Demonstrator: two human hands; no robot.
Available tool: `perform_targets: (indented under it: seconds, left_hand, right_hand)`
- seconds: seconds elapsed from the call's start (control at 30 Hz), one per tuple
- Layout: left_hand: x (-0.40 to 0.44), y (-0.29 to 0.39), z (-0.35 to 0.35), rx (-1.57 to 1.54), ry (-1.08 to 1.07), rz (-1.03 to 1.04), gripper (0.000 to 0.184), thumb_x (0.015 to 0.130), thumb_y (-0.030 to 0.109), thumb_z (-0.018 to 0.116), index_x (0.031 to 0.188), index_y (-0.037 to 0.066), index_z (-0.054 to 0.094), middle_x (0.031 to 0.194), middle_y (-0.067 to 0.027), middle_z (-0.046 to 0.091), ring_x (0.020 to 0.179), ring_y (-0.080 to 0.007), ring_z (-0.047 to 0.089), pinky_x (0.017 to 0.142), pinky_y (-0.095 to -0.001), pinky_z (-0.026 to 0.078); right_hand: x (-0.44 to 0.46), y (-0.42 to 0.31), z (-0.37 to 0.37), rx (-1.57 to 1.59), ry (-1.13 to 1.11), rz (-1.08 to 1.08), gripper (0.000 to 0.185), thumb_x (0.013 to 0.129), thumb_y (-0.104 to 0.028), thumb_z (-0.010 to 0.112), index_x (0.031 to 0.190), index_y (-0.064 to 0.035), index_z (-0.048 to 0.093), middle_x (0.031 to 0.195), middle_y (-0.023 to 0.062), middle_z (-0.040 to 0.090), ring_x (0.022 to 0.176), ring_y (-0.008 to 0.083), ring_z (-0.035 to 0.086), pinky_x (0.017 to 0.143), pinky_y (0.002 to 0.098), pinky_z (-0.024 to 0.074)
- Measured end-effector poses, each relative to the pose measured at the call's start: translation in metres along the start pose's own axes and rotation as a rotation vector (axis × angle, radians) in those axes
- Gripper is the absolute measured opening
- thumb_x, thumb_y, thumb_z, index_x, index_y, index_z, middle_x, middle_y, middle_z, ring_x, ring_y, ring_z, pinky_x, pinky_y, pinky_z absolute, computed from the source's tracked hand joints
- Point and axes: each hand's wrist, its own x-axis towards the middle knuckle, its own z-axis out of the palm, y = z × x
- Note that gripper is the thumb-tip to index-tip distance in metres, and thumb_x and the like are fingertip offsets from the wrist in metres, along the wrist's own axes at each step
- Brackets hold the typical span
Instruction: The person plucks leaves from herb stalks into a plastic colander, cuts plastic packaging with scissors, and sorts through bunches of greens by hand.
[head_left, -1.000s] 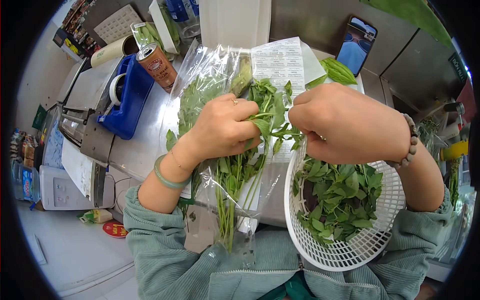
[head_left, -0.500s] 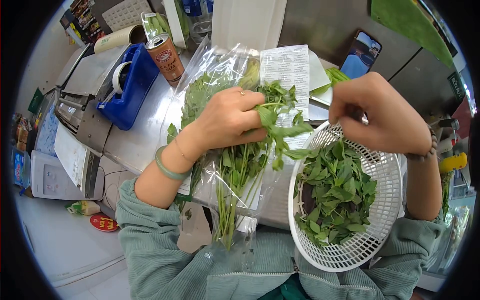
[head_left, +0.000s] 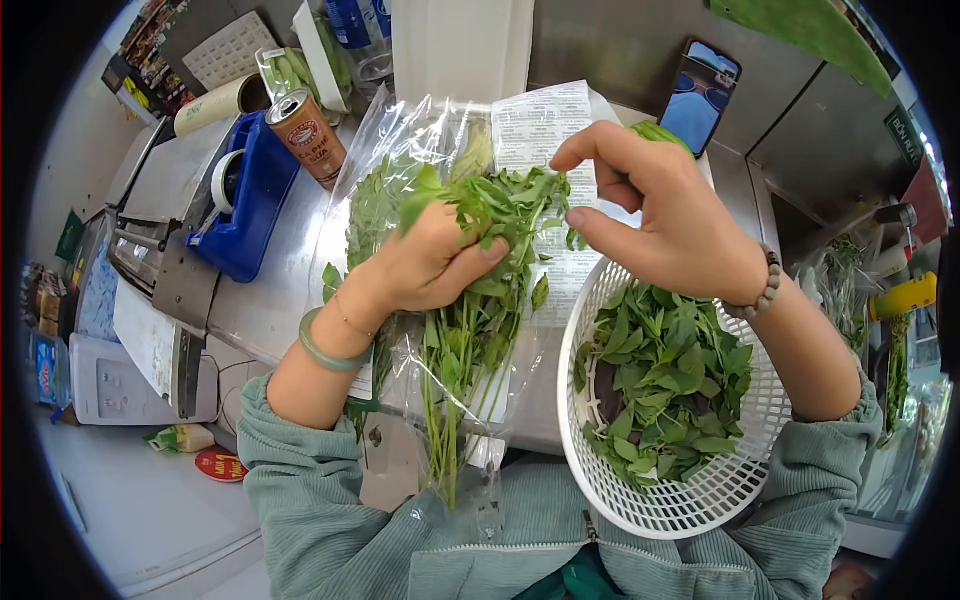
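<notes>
My left hand (head_left: 425, 265) is closed around a leafy herb sprig (head_left: 500, 205), whose green leaves spread out above the fist. To its right is my right hand (head_left: 665, 210), thumb and forefinger apart at the sprig's outer leaves; whether they touch is unclear. Beneath the left hand lies a clear plastic bag (head_left: 340, 215) with more herbs in and on it. Long green stems (head_left: 450, 400) hang toward my lap. A white slotted basket (head_left: 566, 420), holding a heap of picked leaves (head_left: 665, 380), is below my right hand.
A blue tape dispenser (head_left: 245, 240) and a brown coffee can (head_left: 308, 140) stand at the left of the metal counter (head_left: 250, 300). Behind the herbs lies a printed label sheet (head_left: 545, 120). A phone (head_left: 700, 95) leans at the back right.
My right hand has moved left from above the basket to the sprig, and its fingers have parted. My left hand has turned, keeping the sprig, which now points more upward. The view has shifted slightly.
</notes>
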Motion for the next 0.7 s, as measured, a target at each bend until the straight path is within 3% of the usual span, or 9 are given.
perform_targets:
  seconds: [0.1,0.27,0.47,0.57,0.7]
  left_hand:
    - [-0.004,0.004,-0.009,-0.106,-0.117,-0.241,0.015,0.092,0.011,0.052,0.083,0.000,0.056,0.066,-0.0137,0.051,0.064,-0.0328,0.052,0.060,-0.0413,0.039]
    - [-0.006,-0.004,-0.008,-0.116,-0.109,-0.177,0.025,0.092,0.013,0.052,0.070,0.001,0.049,0.061,-0.0138,0.047,0.057,-0.0322,0.045,0.056,-0.0412,0.034]
    - [-0.003,-0.002,-0.008,-0.068,-0.143,-0.164,0.032,0.091,0.013,0.054,0.064,0.001,0.044,0.059,-0.0136,0.042,0.055,-0.0313,0.041,0.054,-0.0411,0.031]
    - [-0.002,-0.002,-0.009,-0.079,-0.157,-0.181,0.032,0.091,0.012,0.054,0.063,0.000,0.043,0.058,-0.0136,0.040,0.055,-0.0309,0.040,0.054,-0.0408,0.031]
    - [-0.003,-0.003,-0.010,-0.060,-0.156,-0.162,0.033,0.091,0.011,0.054,0.063,-0.001,0.040,0.058,-0.0137,0.038,0.055,-0.0303,0.039,0.053,-0.0406,0.030]
  right_hand:
    - [-0.001,0.005,0.007,-0.037,0.000,0.032,0.023,0.081,-0.013,0.064,0.101,-0.0027,0.060,0.057,0.0087,0.049,0.054,0.0241,0.050,0.054,0.0363,0.0395]
    - [-0.005,0.015,0.020,0.000,-0.020,0.052,0.015,0.085,-0.014,0.062,0.090,-0.0005,0.063,0.064,0.0137,0.058,0.059,0.0273,0.057,0.057,0.0364,0.0443]
    - [-0.003,0.021,0.016,0.367,-0.066,0.309,0.018,0.090,-0.016,0.057,0.085,0.0009,0.061,0.059,0.0007,0.051,0.052,0.0096,0.044,0.050,0.0294,0.0367]
    - [-0.002,0.032,0.017,0.515,-0.093,0.294,0.021,0.093,-0.018,0.055,0.084,0.0004,0.060,0.062,-0.0043,0.046,0.056,0.0045,0.038,0.051,0.0260,0.0340]
    - [-0.001,0.036,0.018,0.601,-0.108,0.302,0.024,0.096,-0.021,0.050,0.088,-0.0004,0.058,0.069,-0.0035,0.048,0.062,0.0049,0.040,0.055,0.0251,0.0353]
